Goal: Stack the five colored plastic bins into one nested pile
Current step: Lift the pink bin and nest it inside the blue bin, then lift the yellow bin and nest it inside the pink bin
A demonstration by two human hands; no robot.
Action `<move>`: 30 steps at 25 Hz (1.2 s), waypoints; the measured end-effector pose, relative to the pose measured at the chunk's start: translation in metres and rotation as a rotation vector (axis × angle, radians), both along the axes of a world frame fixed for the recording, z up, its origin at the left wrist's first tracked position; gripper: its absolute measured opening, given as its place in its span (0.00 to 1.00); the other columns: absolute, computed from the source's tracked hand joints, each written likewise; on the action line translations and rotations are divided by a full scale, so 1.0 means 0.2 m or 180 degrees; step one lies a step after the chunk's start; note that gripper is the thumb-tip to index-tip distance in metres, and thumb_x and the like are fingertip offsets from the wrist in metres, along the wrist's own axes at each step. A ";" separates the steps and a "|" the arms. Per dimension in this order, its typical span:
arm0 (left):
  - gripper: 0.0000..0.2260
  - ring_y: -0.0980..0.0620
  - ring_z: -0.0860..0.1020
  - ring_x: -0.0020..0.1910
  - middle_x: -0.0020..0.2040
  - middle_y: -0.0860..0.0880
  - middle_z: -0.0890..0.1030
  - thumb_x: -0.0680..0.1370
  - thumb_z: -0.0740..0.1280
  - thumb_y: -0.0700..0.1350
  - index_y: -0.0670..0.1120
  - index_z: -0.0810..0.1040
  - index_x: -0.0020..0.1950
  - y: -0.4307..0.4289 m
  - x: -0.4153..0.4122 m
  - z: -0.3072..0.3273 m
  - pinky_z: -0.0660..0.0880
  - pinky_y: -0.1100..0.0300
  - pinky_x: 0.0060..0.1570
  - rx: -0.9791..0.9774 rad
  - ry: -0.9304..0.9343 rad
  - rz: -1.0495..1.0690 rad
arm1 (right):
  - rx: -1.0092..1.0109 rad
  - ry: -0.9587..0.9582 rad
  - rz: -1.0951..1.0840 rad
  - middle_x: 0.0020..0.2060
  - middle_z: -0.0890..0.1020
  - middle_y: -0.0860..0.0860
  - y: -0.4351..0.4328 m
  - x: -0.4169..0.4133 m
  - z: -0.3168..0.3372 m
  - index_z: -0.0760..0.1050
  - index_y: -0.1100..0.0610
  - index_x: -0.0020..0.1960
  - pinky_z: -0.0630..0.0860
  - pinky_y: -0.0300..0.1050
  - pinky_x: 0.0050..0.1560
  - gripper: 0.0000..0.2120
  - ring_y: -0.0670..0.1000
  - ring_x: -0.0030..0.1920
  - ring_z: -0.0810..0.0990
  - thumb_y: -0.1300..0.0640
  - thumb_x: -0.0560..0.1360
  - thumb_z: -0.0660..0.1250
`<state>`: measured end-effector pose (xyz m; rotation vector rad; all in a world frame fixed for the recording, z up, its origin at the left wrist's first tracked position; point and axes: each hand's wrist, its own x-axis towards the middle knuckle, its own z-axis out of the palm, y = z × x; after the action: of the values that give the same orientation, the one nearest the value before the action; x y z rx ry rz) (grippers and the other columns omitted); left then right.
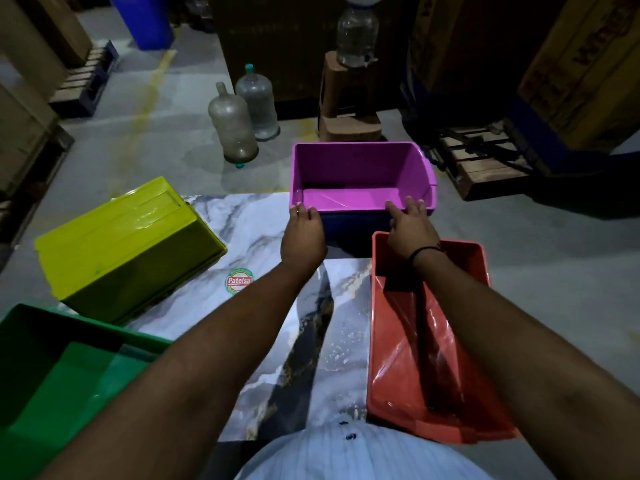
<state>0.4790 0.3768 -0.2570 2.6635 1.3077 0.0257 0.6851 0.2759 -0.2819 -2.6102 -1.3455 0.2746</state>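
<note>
Nested inside a dark blue bin [356, 225], the purple bin [360, 178] is seen at the far edge of the marble-patterned table [263, 230], upright, with its open side facing up. Only the near wall of the blue bin is visible under the purple rim. The near rim of the purple bin is touched by both hands. The left hand [304, 233] is placed at the near left corner, with fingers curled over the rim; the right hand [412, 226] is placed at the near right part, with fingers spread over the rim and pointing into the bin. Whether the rim is really gripped cannot be told. A black band [425, 252] is worn on the right wrist.

The red bin [460, 420] is standing upright just beside the pair, at the right side of the table, and the right forearm is stretched above it. The yellow bin [124, 244] is lying upside down at the left, well apart from the purple one. The green bin [52, 382] is upright at the near left corner, partly covered by the left forearm. A round sticker [240, 280] is seen on the table between the yellow bin and the left arm.

On the floor [166, 140] behind the table two big clear water jugs [242, 116] are standing
</note>
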 end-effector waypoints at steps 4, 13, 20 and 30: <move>0.37 0.34 0.50 0.81 0.81 0.35 0.55 0.76 0.69 0.39 0.36 0.55 0.81 0.00 0.01 0.01 0.62 0.44 0.76 -0.0404 0.0168 -0.0248 | -0.0117 -0.0039 -0.0146 0.79 0.54 0.65 -0.05 0.05 0.00 0.56 0.48 0.81 0.54 0.59 0.78 0.33 0.66 0.80 0.50 0.59 0.78 0.60; 0.34 0.37 0.56 0.81 0.82 0.38 0.56 0.78 0.66 0.41 0.40 0.56 0.82 0.09 -0.08 0.02 0.64 0.47 0.75 -0.0555 -0.0109 -0.0515 | -0.0176 0.0085 -0.0145 0.79 0.53 0.67 -0.01 0.03 0.04 0.54 0.53 0.81 0.52 0.60 0.79 0.28 0.67 0.80 0.49 0.54 0.82 0.56; 0.28 0.38 0.58 0.81 0.82 0.41 0.58 0.81 0.65 0.48 0.45 0.63 0.81 0.12 -0.45 -0.01 0.62 0.46 0.77 0.0002 -0.0687 0.0006 | 0.0777 -0.0101 0.0522 0.75 0.64 0.66 0.18 -0.34 0.10 0.62 0.63 0.77 0.55 0.59 0.79 0.27 0.66 0.77 0.58 0.56 0.81 0.60; 0.27 0.37 0.59 0.80 0.82 0.41 0.59 0.79 0.67 0.49 0.46 0.68 0.78 0.30 -1.15 0.03 0.61 0.46 0.76 0.0132 -0.0603 0.0991 | 0.0873 0.0079 0.1627 0.72 0.70 0.65 0.57 -1.05 0.09 0.68 0.63 0.74 0.62 0.58 0.76 0.26 0.65 0.75 0.65 0.54 0.79 0.65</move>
<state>0.2488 0.4369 -0.2502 2.3910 1.6536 0.3392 0.4746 0.3907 -0.2633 -2.0074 -1.8753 0.1749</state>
